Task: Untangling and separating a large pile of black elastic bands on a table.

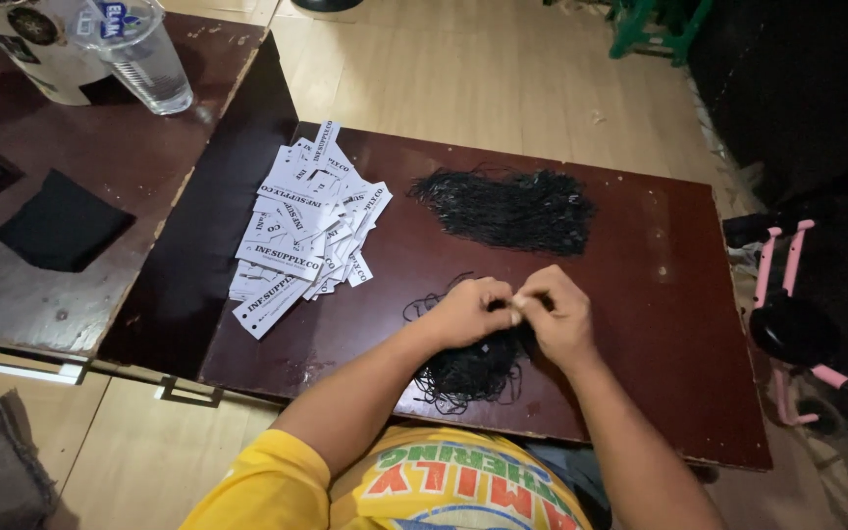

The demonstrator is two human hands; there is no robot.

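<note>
Item: white paper tag (516,301), small, pinched between both hands at centre frame, mostly hidden by fingers. Left hand (468,311) and right hand (559,314) closed in fingertip grips on it, touching each other. Step, judged: threading a black string through the tag. Beneath the hands: tangle of black strings (465,371). Upper centre: larger string pile (507,208). Left of centre: heap of printed tags (308,218) on the dark board (660,294).

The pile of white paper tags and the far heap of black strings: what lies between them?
Only bare dark wooden board, seen in the head view.
</note>
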